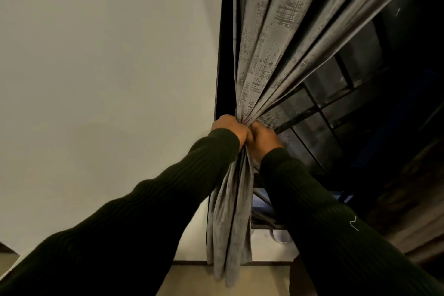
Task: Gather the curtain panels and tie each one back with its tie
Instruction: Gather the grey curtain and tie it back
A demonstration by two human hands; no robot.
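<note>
A grey patterned curtain panel (pixel 269 38) hangs beside the window's left edge, pulled into tight folds. My left hand (pixel 229 128) and my right hand (pixel 264 138) clasp the bunched fabric together at its waist, knuckles touching. Below the hands the gathered cloth (pixel 228 218) falls straight to the floor. Both arms wear dark ribbed sleeves. No tie shows; whether one lies under my fingers I cannot tell.
A plain pale wall (pixel 108 79) fills the left. To the right is a dark window with a black grille and mesh (pixel 336 108). A pale floor (pixel 197 279) and a wall skirting lie below; a brown curtain edge (pixel 413 223) hangs at the far right.
</note>
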